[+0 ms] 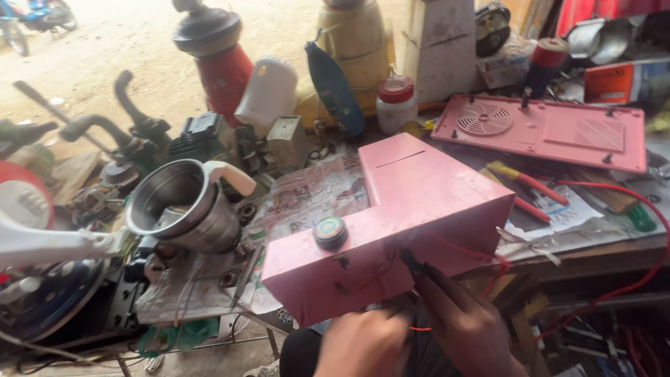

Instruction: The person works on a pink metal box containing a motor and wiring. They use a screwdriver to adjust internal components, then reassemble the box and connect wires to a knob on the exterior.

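Gripping a slim dark probe-like tool (419, 267), your right hand (466, 328) is closed around its handle, and the tip points up and to the left into the front face of the pink metal housing (391, 223). Your left hand (363, 343) sits just below the housing's lower edge with fingers curled; whether that grip pinches anything you cannot tell from this view, though a bit of thin red wire (419, 329) shows between your two hands.

The housing lies directly above and ahead of both hands, its long axis running from lower left to upper right across the desk (593, 241). The tool tip meets the front face right of its middle, so your right hand is the nearer one to that spot. A round multicoloured knob (330, 232) sits on the housing's top, left of the tip.

Further out, a pink back panel (551, 129) with a round vent grille lies flat behind the housing, well apart from it. Red-handled pliers (527, 185) rest between the two. To the left stands a steel mixer jar (185, 206) with a white handle.
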